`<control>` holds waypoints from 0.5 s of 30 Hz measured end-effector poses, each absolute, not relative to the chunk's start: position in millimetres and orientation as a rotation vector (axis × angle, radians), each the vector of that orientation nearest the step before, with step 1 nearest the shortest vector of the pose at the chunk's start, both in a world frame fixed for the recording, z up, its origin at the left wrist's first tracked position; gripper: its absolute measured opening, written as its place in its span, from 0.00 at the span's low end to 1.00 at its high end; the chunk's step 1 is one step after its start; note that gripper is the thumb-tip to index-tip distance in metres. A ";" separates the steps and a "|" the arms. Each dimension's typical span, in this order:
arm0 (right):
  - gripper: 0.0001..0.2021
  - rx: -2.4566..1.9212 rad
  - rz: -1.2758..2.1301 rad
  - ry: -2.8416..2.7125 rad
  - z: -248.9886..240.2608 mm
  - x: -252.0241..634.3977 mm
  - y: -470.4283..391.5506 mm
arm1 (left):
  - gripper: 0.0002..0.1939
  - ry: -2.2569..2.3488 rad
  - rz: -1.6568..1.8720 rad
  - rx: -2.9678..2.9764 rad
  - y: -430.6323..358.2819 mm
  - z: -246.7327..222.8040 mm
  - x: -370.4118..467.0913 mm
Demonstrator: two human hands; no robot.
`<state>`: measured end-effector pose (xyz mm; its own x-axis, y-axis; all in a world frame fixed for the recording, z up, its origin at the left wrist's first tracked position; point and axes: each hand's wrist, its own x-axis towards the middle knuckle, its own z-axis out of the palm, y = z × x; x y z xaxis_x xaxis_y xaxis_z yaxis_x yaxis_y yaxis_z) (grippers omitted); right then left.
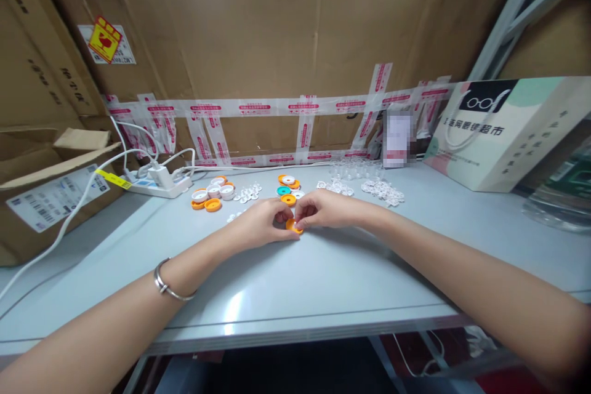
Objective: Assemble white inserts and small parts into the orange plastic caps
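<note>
Near the middle of the grey table (258, 283), my left hand (265, 221) grips the left side of an orange round piece (292, 227). My right hand (318, 209) is pinched over the same piece from the right, its fingertips on a small white part too small to make out. Just behind my hands lie another orange round piece (289, 199), a teal one (282, 191) and a few orange and white ones. To the left rests a group of orange and white round pieces (213, 191), with small white parts (248, 192) beside it.
Piles of small white parts (383, 192) and clear parts (353, 169) lie behind my right hand. A power strip (159, 183) with white cables and an open carton (50, 197) stand left. At right are a paper bag (498, 135) and a clear bottle (566, 188).
</note>
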<state>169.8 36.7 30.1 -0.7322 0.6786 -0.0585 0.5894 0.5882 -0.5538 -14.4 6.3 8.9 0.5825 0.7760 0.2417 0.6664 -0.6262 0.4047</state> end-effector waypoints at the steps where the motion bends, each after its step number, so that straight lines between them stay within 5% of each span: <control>1: 0.07 -1.082 0.791 -2.671 30.9 168.3 34.4 | 0.14 1.191 0.575 2.543 5.9 8.8 -13.5; 7: 0.06 -1.204 0.636 -2.704 31.8 163.0 26.7 | 0.11 1.230 0.551 2.519 3.3 10.4 -9.4; 15: 0.08 -1.224 1.105 -2.589 30.1 169.8 40.2 | 0.12 1.213 0.570 2.494 3.0 8.4 -9.0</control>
